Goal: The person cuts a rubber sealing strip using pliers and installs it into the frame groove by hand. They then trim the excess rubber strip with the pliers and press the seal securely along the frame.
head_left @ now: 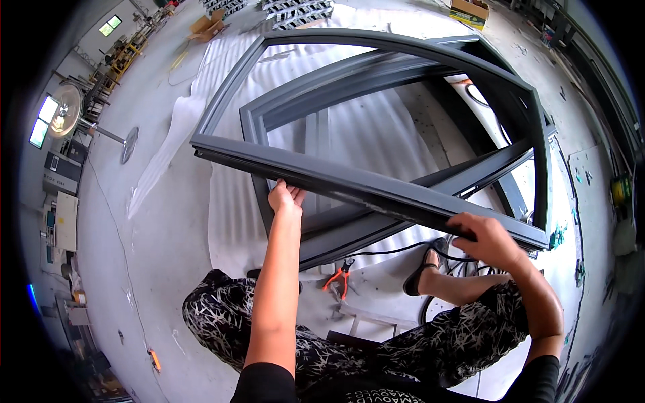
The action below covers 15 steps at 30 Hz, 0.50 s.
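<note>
A dark grey metal window frame is held tilted in front of me, its near bar sloping down to the right. From below, my left hand grips this near bar left of its middle, and the bar hides some of the fingers. My right hand has its fingers curled on the same bar near the right end. Beneath lies a second dark grey window frame, set at a different angle and partly covered by the upper one.
Orange-handled pliers lie on the floor between my legs, near a black cable. White sheeting spreads under the frames. A standing fan is at the left. Cardboard boxes stand farther back; dark profiles line the right.
</note>
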Available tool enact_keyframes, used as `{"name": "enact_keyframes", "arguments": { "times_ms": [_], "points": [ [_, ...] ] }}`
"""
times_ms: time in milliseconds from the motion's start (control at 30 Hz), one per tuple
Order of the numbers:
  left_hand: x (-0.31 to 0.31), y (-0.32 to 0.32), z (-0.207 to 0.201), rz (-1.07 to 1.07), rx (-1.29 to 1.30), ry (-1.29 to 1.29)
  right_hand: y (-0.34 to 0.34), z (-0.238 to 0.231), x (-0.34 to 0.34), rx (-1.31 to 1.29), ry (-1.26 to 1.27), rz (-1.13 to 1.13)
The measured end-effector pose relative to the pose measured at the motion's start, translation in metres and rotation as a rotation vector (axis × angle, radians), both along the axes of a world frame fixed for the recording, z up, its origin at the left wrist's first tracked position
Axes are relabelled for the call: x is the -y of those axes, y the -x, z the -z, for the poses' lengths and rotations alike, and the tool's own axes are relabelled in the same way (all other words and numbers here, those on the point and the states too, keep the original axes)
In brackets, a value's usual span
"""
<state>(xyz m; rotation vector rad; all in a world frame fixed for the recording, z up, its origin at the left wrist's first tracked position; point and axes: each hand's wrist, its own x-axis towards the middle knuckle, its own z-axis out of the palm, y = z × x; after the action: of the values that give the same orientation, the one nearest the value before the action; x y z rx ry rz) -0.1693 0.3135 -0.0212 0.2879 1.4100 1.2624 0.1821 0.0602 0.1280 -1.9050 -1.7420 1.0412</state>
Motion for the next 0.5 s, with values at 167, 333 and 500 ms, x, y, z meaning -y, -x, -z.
{"name": "enact_keyframes", "arguments": {
  "times_ms": [167,333,500],
  "points": [
    [0.005,0.002,-0.018,0.076,0.02,0.038,-0.092,-0.012,0.033,0.076,0.071,0.24],
    [-0.012,0.017,-0.011,0.018,0.001,-0.001,-0.112,-0.012,0.042,0.046,0.101,0.454],
    [-0.012,0.022,-0.005,0.03,-0.042,-0.01,-0.118,0.012,0.039,0.008,0.085,0.4]
  ]
}}
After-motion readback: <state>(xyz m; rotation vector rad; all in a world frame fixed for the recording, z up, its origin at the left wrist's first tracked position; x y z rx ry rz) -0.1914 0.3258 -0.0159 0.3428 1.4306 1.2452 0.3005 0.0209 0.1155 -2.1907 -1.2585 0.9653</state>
